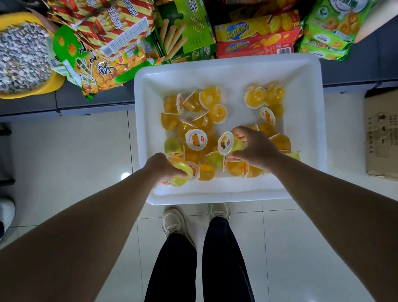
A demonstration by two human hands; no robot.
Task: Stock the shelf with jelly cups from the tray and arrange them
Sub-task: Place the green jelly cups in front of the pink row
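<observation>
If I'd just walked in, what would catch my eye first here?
Probably the white tray in the middle, scattered with orange and yellow jelly cups. Both hands are in it: the left hand holds a yellow-green cup at the near edge, the right hand another. Behind, bright snack packs crowd the shelf.

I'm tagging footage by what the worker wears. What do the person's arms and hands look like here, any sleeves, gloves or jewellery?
Both forearms are bare right up to the frame edge, with no sleeve in view. The left hand and right hand have no gloves, and no watch, ring or wristband shows.
</observation>
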